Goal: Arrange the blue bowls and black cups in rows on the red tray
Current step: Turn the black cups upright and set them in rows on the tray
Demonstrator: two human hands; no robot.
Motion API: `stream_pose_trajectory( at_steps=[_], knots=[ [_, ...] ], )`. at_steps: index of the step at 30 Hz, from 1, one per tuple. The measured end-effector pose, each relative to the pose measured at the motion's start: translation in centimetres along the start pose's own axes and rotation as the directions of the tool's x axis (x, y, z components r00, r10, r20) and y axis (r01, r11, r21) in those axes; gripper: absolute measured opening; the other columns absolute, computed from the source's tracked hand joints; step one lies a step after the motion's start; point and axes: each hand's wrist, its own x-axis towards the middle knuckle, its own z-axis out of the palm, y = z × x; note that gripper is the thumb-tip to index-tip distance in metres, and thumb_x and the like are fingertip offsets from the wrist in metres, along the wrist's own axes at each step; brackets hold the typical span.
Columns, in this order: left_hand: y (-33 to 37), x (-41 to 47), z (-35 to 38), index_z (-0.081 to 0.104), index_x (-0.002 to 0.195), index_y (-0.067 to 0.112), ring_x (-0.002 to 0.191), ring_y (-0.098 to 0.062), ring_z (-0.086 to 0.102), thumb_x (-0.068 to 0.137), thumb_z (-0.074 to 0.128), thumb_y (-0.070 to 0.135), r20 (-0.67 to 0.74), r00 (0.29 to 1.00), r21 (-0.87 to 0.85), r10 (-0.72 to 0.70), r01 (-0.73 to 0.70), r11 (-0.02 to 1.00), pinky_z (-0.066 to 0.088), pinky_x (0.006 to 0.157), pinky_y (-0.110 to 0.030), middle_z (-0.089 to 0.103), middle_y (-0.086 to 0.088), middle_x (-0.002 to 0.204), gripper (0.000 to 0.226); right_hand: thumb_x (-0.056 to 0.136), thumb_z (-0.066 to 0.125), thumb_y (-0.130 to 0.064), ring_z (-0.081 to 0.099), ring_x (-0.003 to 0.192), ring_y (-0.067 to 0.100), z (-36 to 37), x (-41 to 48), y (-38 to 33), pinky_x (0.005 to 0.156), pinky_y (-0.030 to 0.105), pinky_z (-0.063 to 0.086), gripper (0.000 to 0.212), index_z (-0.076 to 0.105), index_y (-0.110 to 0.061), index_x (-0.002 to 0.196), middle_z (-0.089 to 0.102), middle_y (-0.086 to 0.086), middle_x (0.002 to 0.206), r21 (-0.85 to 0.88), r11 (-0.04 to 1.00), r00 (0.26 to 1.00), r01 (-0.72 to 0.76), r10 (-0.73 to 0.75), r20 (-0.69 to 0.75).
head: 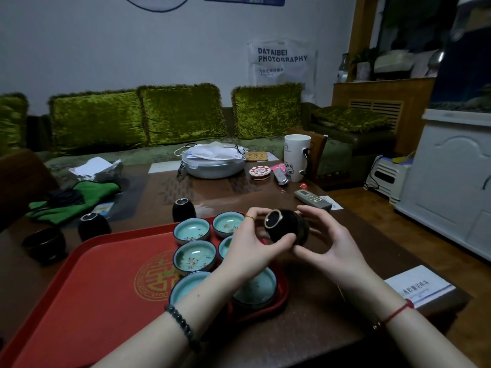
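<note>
Holding a black cup (288, 231) between both hands, the person has it raised over the far right corner of the red tray (106, 288).

Position of the cup: clear of any surface and tipped onto its side. Its long axis runs nearly level, with the gilt-rimmed mouth turned left and the base turned right.

Left hand (247, 251): partly closed. The thumb sits under the cup's body and the fingers arch over the mouth end, pinching it.

Right hand (326, 251): fingers bent round the base end, with the thumb meeting the cup from below. It shares the hold.

Tray: six blue bowls (194, 254) stand in two files down its right side, the nearer ones partly hidden by the left forearm. The tray's left half, from the gold emblem outward, carries nothing visible.

Governing relation: the free ground for a row of cups lies left of and below the held cup, on the left hand's side, so that hand is the nearer one. In my judgement the cup must be turned mouth-up before it is set down, and carried over the bowls without clipping a rim.

Off the tray, on the table (305, 328): one tall cup (183, 209) just past the far edge, a second tall cup (93, 226) further left, and a low wide cup (43, 244) beyond that. All are upright and untouched.
</note>
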Motion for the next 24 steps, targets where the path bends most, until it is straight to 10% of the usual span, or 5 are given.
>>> stream_pose_trajectory(
  at_steps=[9,18,24],
  knots=[
    [-0.7,-2.9,-6.6,0.044,0.114,0.009,0.084,0.001,0.066,0.078,0.064,0.011,-0.068,0.984,-0.431,-0.167,0.122,0.894,0.049,0.067,-0.009,0.065,-0.005,0.107,0.042,0.061,0.071,-0.018,0.064,0.095,0.000,6.4,2.5,-4.3,0.075,0.013,0.049,0.068,0.045,-0.020,0.123,0.061,0.002,0.114,0.389,0.915,0.985,-0.108,0.046,0.164],
    [-3.2,-5.1,-14.8,0.057,0.102,0.018,0.092,-0.005,0.065,0.058,0.070,0.033,-0.148,0.984,-0.252,-0.100,0.060,0.966,0.051,0.080,-0.019,0.069,-0.002,0.100,0.048,0.067,0.074,-0.002,0.064,0.090,-0.001,13.6,5.8,-7.2,0.078,0.013,0.051,0.058,0.052,-0.023,0.116,0.061,0.005,0.111,0.398,0.910,0.970,-0.114,0.016,0.242],
    [-5.1,-4.2,-19.4,0.058,0.100,0.030,0.098,-0.011,0.064,0.069,0.075,0.014,-0.242,0.968,-0.040,-0.061,0.053,0.998,0.048,0.090,-0.023,0.068,-0.001,0.105,0.039,0.064,0.077,0.000,0.063,0.084,0.002,18.1,8.6,-8.1,0.068,0.011,0.050,0.063,0.051,-0.015,0.120,0.059,0.010,0.115,0.348,0.932,0.962,-0.102,0.003,0.274]
  ],
)
